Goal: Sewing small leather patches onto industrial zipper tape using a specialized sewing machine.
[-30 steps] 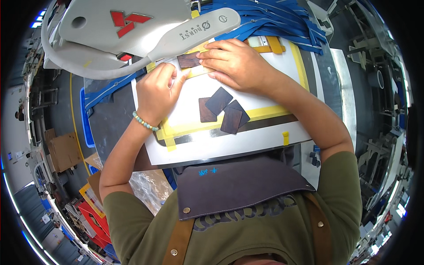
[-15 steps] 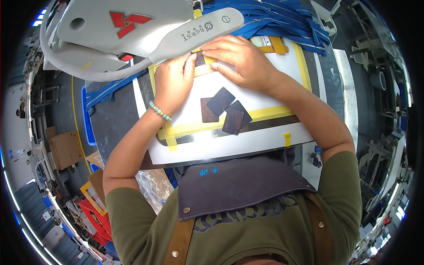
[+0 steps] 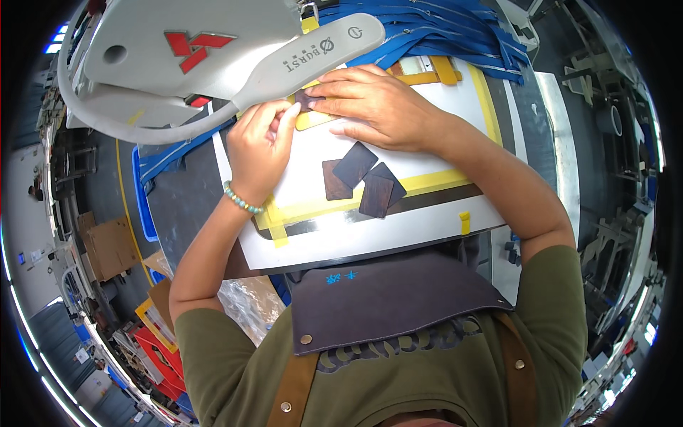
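As I look down through the head camera from my distant seat, I find both hands working at one dark brown card (image 3: 303, 98) near the upper middle of a white sheet (image 3: 427, 153) edged with yellow tape (image 3: 441, 178). My view of the left hand (image 3: 257, 149) shows thumb and forefinger drawn close together at the card's left edge, the other fingers curled in; I cannot tell whether they grip the card or only touch it. Coming in from the other side, the right hand (image 3: 388, 107) lies palm down with its fingers stretched out, fingertips on the card's right part and thumb apart below. Just beneath the card I see a yellow strip (image 3: 313, 122).

Nearer the body, four more dark cards (image 3: 355, 164) lie fanned and partly overlapping on the sheet. Above the hands I have a grey machine (image 3: 142, 64) with a red emblem, and a paddle-shaped handle (image 3: 274, 71) slants across in front of it. Blue zipper strips (image 3: 441, 32) are heaped at the far edge, with a brown strap (image 3: 445, 70) just beside them. A beaded bracelet (image 3: 242, 200) circles the left wrist.
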The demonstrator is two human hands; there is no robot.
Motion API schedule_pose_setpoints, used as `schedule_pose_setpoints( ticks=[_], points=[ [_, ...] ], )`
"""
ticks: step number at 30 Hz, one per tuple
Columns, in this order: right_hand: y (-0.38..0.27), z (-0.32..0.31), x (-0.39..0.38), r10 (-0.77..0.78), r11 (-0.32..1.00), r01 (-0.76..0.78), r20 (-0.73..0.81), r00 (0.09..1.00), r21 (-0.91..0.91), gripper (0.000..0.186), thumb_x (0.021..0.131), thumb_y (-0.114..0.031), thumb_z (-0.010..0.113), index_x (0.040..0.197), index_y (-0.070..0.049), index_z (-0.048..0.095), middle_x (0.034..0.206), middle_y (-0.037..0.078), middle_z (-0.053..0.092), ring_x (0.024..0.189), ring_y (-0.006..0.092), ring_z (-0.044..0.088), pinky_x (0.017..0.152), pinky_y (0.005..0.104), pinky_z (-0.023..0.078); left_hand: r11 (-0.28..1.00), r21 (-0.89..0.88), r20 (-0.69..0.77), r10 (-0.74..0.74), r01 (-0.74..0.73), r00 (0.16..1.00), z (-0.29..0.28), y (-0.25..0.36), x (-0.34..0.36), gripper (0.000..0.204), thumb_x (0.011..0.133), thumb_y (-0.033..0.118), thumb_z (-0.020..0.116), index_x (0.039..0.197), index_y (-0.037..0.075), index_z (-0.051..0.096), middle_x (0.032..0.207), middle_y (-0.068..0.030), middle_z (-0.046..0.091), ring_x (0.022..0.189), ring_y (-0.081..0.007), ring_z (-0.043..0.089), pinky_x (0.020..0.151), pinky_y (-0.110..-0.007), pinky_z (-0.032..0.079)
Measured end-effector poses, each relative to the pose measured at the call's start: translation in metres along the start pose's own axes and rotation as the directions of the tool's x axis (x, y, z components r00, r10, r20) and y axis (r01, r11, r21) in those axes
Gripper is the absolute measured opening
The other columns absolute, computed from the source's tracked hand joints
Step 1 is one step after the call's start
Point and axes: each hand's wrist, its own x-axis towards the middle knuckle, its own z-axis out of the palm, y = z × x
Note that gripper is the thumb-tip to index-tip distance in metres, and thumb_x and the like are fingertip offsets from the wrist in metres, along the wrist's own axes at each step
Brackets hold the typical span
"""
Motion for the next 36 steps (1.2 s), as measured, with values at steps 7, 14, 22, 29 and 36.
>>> schedule_pose_setpoints(
  ticks=[7, 14, 22, 29, 36],
  points=[
    [0.001, 0.003, 0.003, -0.010, 1.000, 0.010, -0.019, 1.000, 0.004, 0.036, 0.104, -0.034, 0.066, 0.126, -0.007, 0.076, 0.141, 0.009, 0.069, 0.140, 0.0283, 0.056, 0.116, 0.0465, 0.040, 0.961, 0.131, 0.066, 0.235, -0.242, 0.970, -0.011, -0.007, -0.010, 0.031, 0.093, 0.002, 0.075, 0.123, 0.000, 0.077, 0.116, -0.0150, 0.075, 0.102, -0.0303, 0.071, 0.091, -0.039, 0.056],
    [0.000, 0.002, 0.007, -0.019, 0.999, 0.019, -0.004, 1.000, -0.045, 0.031, 0.101, -0.032, 0.070, 0.117, -0.007, 0.077, 0.130, 0.010, 0.071, 0.135, 0.0279, 0.059, 0.109, 0.0463, 0.045, 0.928, 0.232, 0.237, 0.237, -0.292, 0.942, -0.003, 0.001, -0.009, 0.045, 0.094, 0.009, 0.075, 0.138, 0.001, 0.070, 0.137, -0.0177, 0.066, 0.118, -0.0355, 0.064, 0.099, -0.043, 0.054],
    [-0.001, 0.000, 0.011, -0.003, 1.000, 0.004, -0.046, 0.999, 0.012, 0.028, 0.099, -0.030, 0.072, 0.114, -0.007, 0.077, 0.127, 0.009, 0.067, 0.126, 0.0298, 0.061, 0.107, 0.0461, 0.046, 0.946, 0.214, 0.225, 0.196, -0.245, 0.954, -0.003, 0.003, -0.010, 0.052, 0.092, 0.013, 0.080, 0.140, -0.001, 0.067, 0.137, -0.0175, 0.063, 0.116, -0.0338, 0.065, 0.099, -0.043, 0.055],
    [0.005, -0.028, 0.012, 0.091, 0.996, -0.094, -0.148, 0.985, -0.012, 0.023, 0.095, -0.013, 0.072, 0.115, -0.004, 0.077, 0.124, 0.009, 0.070, 0.116, 0.0315, 0.065, 0.103, 0.0436, 0.052, 0.935, 0.188, 0.094, 0.287, -0.300, 0.953, -0.017, -0.002, -0.011, 0.046, 0.083, 0.007, 0.085, 0.128, 0.003, 0.074, 0.130, -0.0133, 0.069, 0.109, -0.0289, 0.071, 0.091, -0.038, 0.059],
    [0.003, -0.024, 0.011, -0.044, 0.996, 0.040, -0.046, 0.998, -0.074, 0.027, 0.097, -0.018, 0.071, 0.119, -0.005, 0.077, 0.130, 0.006, 0.072, 0.130, 0.0265, 0.063, 0.108, 0.0442, 0.049, 0.923, 0.208, 0.066, 0.316, -0.323, 0.947, -0.017, -0.004, -0.008, 0.040, 0.083, 0.004, 0.084, 0.122, 0.002, 0.076, 0.125, -0.0120, 0.073, 0.106, -0.0295, 0.071, 0.089, -0.038, 0.058]
  ],
)
